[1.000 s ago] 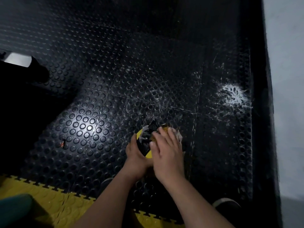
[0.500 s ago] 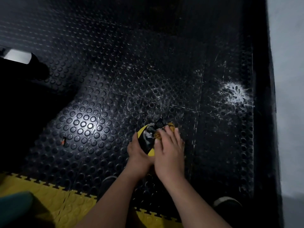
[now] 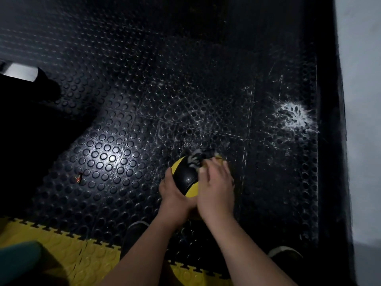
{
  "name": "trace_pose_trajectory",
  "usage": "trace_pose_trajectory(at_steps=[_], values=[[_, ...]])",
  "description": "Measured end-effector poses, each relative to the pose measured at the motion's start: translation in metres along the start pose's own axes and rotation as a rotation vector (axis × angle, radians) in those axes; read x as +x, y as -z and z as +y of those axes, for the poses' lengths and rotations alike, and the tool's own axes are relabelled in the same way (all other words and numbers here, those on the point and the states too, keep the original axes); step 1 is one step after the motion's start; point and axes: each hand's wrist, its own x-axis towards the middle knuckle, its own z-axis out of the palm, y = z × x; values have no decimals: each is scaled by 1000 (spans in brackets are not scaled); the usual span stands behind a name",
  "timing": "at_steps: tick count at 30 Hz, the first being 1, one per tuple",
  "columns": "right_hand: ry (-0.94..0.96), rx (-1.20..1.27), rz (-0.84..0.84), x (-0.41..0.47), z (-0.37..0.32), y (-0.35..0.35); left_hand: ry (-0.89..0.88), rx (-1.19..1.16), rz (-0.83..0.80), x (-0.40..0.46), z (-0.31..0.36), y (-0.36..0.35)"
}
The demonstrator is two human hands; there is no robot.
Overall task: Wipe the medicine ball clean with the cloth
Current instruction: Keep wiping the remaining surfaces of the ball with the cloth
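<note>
Over black studded rubber floor tiles (image 3: 107,153), one round yellow-and-black medicine ball (image 3: 186,178), cupped from its near-left side by left hand (image 3: 175,198). On top and right, right hand (image 3: 216,188) flat, fingers straight, pressing one yellowish cloth (image 3: 219,157), mostly hidden. Unwiped white smears at far side, just beyond fingertips. Round, no long axis.

Floor (image 3: 115,153): black rubber mat tiles studded with round raised dots, seams visible between tiles, one patch catching bright light.
Border (image 3: 68,250): yellow interlocking tiles along the near edge, jigsaw teeth locked into the black.
Marks: a white splatter (image 3: 294,116) near the right edge; fainter white streaks and smears (image 3: 198,118) across the middle tiles.
Debris: a small reddish scrap (image 3: 78,178) lying on the black tiles at left.
On the floor: shoe toes (image 3: 285,252) at the near edge.
</note>
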Motion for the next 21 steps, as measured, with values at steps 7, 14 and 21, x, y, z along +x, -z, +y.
trace_pose_trajectory(at_steps=[7, 14, 21], values=[[-523, 435, -82, 44, 56, 7, -21, 36, 10, -8, 1, -5], [-534, 491, -86, 57, 44, 10, -26, 79, -7, -6, -2, -6], [407, -342, -253, 10, -26, 0, 98, 31, -74, 12, -17, -14]])
